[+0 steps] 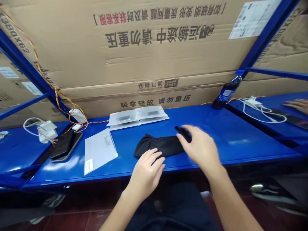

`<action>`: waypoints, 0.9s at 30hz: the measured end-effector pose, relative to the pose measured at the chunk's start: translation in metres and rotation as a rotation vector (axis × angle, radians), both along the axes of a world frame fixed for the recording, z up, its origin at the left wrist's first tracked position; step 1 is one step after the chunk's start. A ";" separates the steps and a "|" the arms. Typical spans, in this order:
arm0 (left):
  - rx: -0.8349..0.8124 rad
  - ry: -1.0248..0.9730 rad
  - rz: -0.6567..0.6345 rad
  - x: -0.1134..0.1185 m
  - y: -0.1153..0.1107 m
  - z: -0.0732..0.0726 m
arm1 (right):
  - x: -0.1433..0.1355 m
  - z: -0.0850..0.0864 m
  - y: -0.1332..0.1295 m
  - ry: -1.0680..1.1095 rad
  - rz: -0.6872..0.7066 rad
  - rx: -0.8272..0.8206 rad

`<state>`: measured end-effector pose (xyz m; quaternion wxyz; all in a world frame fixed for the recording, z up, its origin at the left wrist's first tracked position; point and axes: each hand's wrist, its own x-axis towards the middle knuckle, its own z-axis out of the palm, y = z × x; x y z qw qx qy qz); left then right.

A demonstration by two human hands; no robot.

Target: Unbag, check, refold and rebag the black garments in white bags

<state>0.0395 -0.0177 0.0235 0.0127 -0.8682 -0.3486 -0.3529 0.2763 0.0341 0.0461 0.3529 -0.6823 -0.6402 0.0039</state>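
A folded black cloth item (161,144), perhaps a garment, lies near the front edge of the blue shelf. At its right end my right hand (201,149) pinches a raised black part of it between thumb and fingers. My left hand (149,168) is at the cloth's front edge, fingers loosely extended and apart, the tips touching or just over the fabric. Left of the cloth is a white translucent plastic bag (98,152) with a small label. Behind it, flat frosted packets (124,119) lie side by side with dark marks showing through.
The blue shelf (240,138) backs onto large cardboard boxes (149,61). A dark drink bottle (226,93) stands by the right post. A black phone or wallet (64,146), a white adapter (48,131) and red-yellow wires (57,96) are at left. Another person's hand (298,105) is far right.
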 end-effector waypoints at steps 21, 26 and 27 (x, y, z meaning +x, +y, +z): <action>0.078 -0.173 0.104 -0.029 0.011 -0.018 | -0.007 -0.009 -0.009 0.235 -0.246 0.111; 0.030 -0.360 0.169 -0.029 0.008 -0.014 | -0.071 -0.015 -0.020 0.010 0.085 0.407; 0.031 -0.394 0.190 -0.029 0.008 -0.014 | -0.086 -0.022 -0.023 -0.041 0.179 0.387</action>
